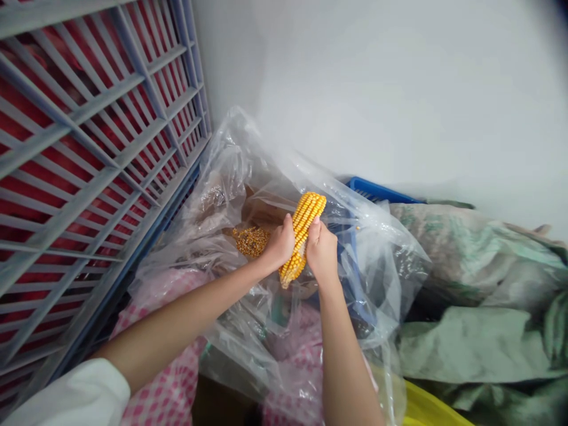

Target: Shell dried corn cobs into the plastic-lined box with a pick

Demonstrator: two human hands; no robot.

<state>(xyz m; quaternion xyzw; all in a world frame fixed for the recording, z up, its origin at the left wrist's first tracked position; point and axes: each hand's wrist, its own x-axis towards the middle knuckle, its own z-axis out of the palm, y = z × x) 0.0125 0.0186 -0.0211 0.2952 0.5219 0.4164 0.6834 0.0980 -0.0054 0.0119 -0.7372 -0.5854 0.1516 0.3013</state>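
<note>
Left hand (278, 244) and right hand (322, 251) both wrap tightly round a dried corn cob (302, 235), held above loose kernels (251, 242) in a clear plastic bag (380, 260). A slipping hold could drop the cob; kernels could bounce out past the bag's slack edge.

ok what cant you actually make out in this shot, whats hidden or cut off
All from the head view:
Middle of the corn cob: covered by the left hand and right hand.
Red material: the slats of the grey crate hide what it is.
Blue item: mostly hidden by the plastic bag.
Yellow item: cut off by the bottom edge.
</note>
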